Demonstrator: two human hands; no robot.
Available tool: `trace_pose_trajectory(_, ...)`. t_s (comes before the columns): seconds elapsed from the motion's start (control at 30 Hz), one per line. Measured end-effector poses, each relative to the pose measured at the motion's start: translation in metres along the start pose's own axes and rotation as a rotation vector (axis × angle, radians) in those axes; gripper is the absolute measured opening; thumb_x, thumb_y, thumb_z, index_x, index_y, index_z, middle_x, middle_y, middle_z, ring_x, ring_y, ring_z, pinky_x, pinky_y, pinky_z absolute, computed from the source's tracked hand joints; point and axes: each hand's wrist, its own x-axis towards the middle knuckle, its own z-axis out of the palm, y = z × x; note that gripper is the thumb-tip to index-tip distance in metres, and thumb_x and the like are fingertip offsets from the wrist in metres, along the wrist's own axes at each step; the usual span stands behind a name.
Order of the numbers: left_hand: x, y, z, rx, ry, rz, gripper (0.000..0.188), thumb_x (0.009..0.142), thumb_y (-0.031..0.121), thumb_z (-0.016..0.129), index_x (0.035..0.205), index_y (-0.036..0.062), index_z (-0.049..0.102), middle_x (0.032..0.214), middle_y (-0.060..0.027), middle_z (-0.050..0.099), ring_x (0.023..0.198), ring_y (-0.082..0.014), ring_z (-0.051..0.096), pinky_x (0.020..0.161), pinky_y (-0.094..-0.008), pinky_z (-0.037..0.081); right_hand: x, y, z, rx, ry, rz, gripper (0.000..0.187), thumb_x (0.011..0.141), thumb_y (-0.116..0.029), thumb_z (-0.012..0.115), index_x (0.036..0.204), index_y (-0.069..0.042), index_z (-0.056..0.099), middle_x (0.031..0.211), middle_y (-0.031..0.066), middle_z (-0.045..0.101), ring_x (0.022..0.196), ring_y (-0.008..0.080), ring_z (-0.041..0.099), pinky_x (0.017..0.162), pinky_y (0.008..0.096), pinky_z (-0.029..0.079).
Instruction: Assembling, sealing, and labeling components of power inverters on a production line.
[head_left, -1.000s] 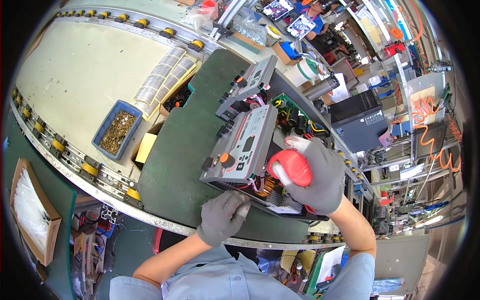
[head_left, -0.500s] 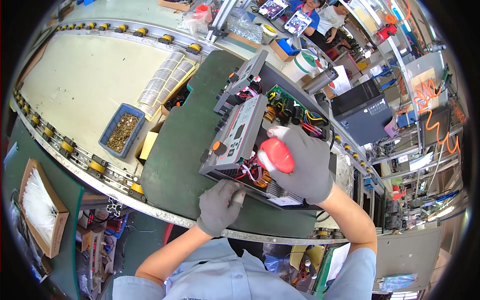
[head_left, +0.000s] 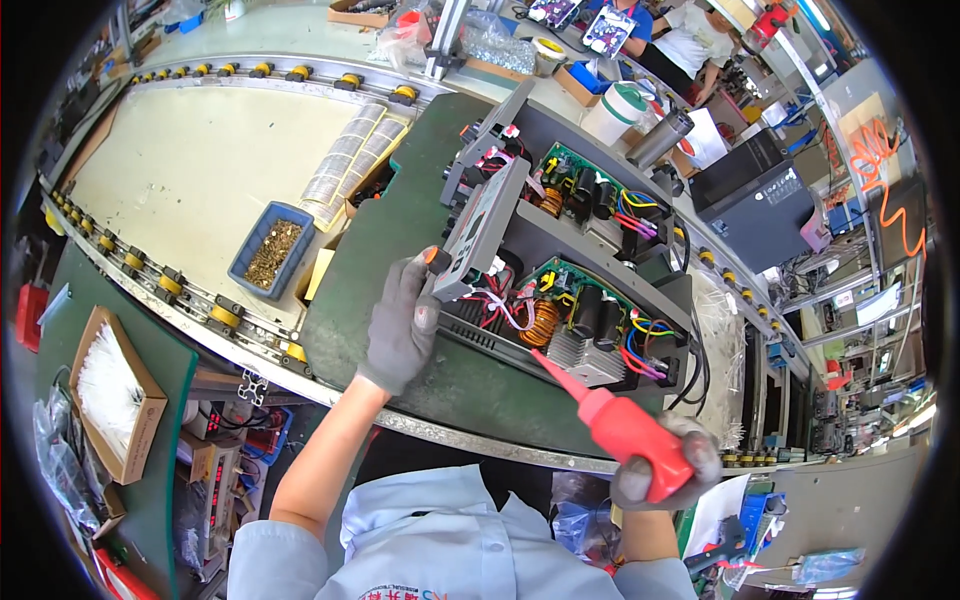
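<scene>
My left hand (head_left: 398, 330), in a grey glove, grips the lower edge of a grey front panel (head_left: 486, 230) by its orange knob. This panel leans on the nearer open electronic unit (head_left: 480, 340), where a copper coil (head_left: 540, 322), black capacitors and a finned heat sink (head_left: 592, 362) show. My right hand (head_left: 695, 462), also gloved, is wrapped round a red squeeze bottle (head_left: 632, 436) at the near right. Its thin nozzle points up and left, its tip near the heat sink's front edge. A similar open unit (head_left: 585, 185) stands just behind.
Under the units lies a dark green mat (head_left: 370, 255). Left of it are a blue bin (head_left: 272, 250) of small brass-coloured parts and printed label sheets (head_left: 345, 165). Roller rails (head_left: 225, 315) border the bench. A black box (head_left: 755, 205) stands at the right; co-workers are at the back.
My right hand has drawn the red bottle back from over the nearer unit toward me, exposing the parts inside. My left hand has moved up from the unit's near edge to the front panel.
</scene>
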Motion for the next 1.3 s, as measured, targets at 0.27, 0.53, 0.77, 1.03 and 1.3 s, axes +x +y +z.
trace_pose_trajectory(0.27,0.01,0.049,0.014,-0.091,0.091,-0.079,0.053,0.085,0.043,0.056,0.115,0.0007,0.048,0.097,-0.0141,0.053,0.081,-0.0245,0.057,0.072,-0.034,0.046,-0.004,0.007,0.014,-0.094,-0.09,-0.106,0.068,0.061,-0.02,0.078,0.117,-0.013,0.04,0.096,0.0124,0.058,0.064,0.0243,0.059,0.051,0.0316,0.045)
trace_pose_trajectory(0.53,0.002,0.056,0.014,-0.12,0.094,-0.225,0.058,0.078,0.046,0.063,0.113,0.0015,0.049,0.091,-0.0107,0.054,0.074,-0.0213,0.057,0.069,-0.0332,0.047,0.006,0.018,0.041,-0.143,-0.126,-0.099,0.052,0.065,-0.012,0.075,0.109,-0.005,0.048,0.084,0.0157,0.061,0.067,0.0287,0.059,0.06,0.0352,0.048)
trace_pose_trajectory(0.77,0.001,0.055,0.012,-0.14,0.064,-0.255,0.056,0.078,0.042,0.065,0.113,0.0016,0.049,0.093,-0.011,0.054,0.074,-0.0203,0.057,0.068,-0.0331,0.047,0.006,0.025,0.053,-0.211,-0.125,-0.13,0.053,0.058,-0.018,0.08,0.103,-0.008,0.053,0.082,0.0095,0.061,0.061,0.023,0.059,0.053,0.0311,0.046)
trace_pose_trajectory(1.03,0.001,0.054,0.012,-0.178,0.077,-0.265,0.056,0.077,0.043,0.066,0.112,0.0021,0.049,0.089,-0.0102,0.057,0.074,-0.0193,0.058,0.07,-0.0317,0.047,0.009,0.024,0.055,-0.247,-0.141,-0.186,0.052,0.059,-0.023,0.081,0.103,-0.01,0.055,0.085,0.0078,0.06,0.06,0.0214,0.057,0.052,0.0292,0.044)
trace_pose_trajectory(1.3,0.008,0.054,0.012,-0.264,0.024,-0.325,0.06,0.077,0.045,0.066,0.112,0.0006,0.048,0.082,-0.0074,0.057,0.072,-0.0132,0.056,0.067,-0.0276,0.045,0.03,0.02,0.057,-0.236,-0.237,-0.096,0.054,0.061,-0.019,0.079,0.107,-0.01,0.055,0.083,0.008,0.06,0.061,0.0232,0.057,0.052,0.0313,0.043)
